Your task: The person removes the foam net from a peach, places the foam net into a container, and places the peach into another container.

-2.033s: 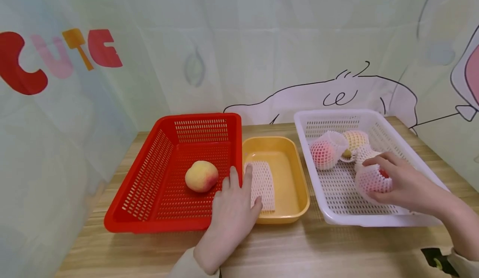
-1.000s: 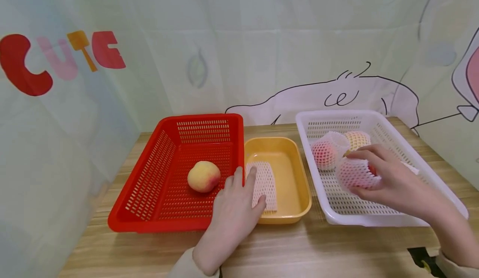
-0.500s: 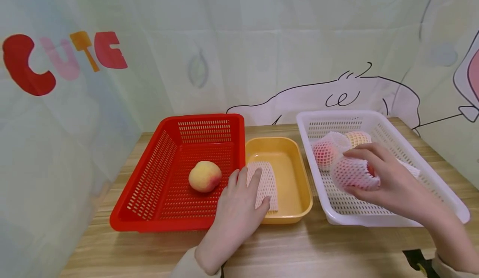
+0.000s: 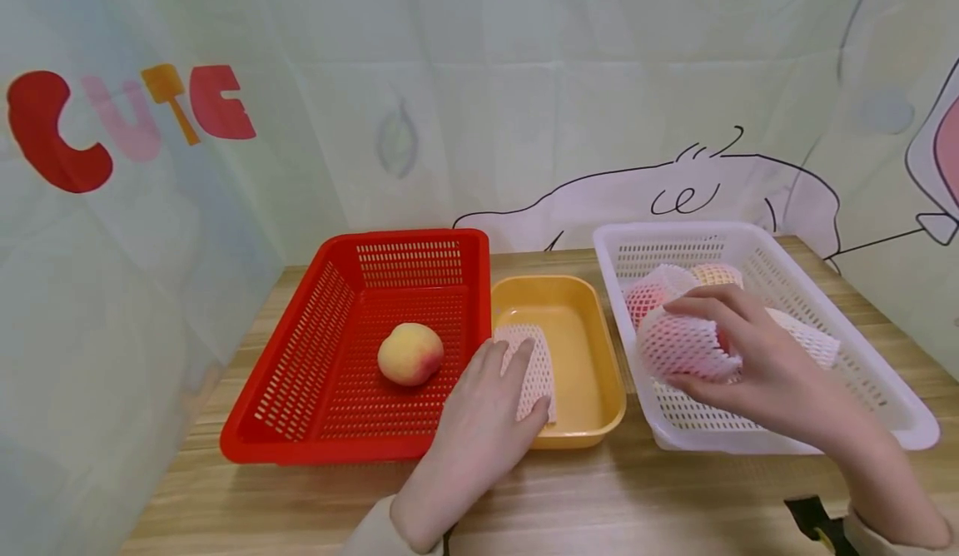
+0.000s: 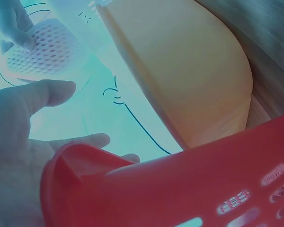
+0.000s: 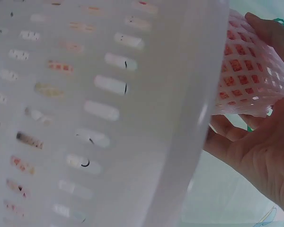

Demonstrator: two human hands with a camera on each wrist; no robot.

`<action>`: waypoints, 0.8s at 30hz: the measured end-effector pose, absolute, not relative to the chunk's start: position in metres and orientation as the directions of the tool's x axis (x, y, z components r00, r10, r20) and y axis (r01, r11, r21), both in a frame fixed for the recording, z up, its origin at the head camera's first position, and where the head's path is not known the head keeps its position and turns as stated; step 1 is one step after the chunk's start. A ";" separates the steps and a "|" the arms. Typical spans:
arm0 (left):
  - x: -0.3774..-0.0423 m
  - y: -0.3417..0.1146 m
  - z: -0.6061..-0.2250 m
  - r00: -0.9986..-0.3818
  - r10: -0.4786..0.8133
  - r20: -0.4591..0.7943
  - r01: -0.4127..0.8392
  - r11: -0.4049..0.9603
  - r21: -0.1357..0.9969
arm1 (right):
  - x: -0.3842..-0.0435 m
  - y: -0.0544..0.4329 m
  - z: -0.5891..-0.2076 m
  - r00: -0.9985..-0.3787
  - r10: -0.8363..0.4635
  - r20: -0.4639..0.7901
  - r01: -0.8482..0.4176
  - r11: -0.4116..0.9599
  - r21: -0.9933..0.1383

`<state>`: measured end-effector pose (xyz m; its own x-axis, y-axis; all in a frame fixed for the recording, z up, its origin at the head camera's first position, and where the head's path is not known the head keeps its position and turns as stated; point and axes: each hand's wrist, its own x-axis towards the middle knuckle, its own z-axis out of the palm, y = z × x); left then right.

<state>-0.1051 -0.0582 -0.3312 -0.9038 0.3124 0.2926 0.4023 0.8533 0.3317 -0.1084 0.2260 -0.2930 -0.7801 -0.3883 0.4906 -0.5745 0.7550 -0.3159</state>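
Note:
My right hand (image 4: 764,373) grips a red fruit in a white foam net (image 4: 680,348) above the left side of the white basket (image 4: 749,441). Its kind is hidden by the net; red skin shows through the mesh in the right wrist view. My left hand (image 4: 487,414) lies over the right rim of the red basket (image 4: 300,452), fingers extended and loosely spread beside the yellow tray (image 4: 592,356). Just past those fingers, a flat white foam net (image 4: 538,373) lies in the tray. A bare peach (image 4: 409,354) sits inside the red basket.
Behind my right hand, the white basket holds a pink fruit in a net (image 4: 646,296), a yellowish netted fruit (image 4: 718,275) and another white foam net (image 4: 812,341). All three containers stand on a wooden table (image 4: 569,506). A printed cloth (image 4: 524,106) hangs behind.
My right hand has lifted the netted fruit and carried it left within the white basket, uncovering the white net at right. My left hand has shifted slightly right, toward the yellow tray.

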 end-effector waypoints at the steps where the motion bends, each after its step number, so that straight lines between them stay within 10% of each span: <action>1: -0.105 -0.058 -0.331 -0.901 0.317 0.295 0.408 0.848 0.337 | -0.108 0.224 -0.293 -0.778 -0.391 0.492 -0.579 0.751 -0.317; 15: -0.099 -0.053 -0.327 -0.914 0.358 0.191 0.403 0.748 0.527 | -0.112 0.205 -0.296 -0.717 -0.455 0.528 -0.655 0.697 -0.290; 24: -0.088 -0.037 -0.323 -0.915 0.399 0.054 0.158 0.232 0.960 | -0.113 0.200 -0.290 -0.704 -0.463 0.538 -0.668 0.687 -0.284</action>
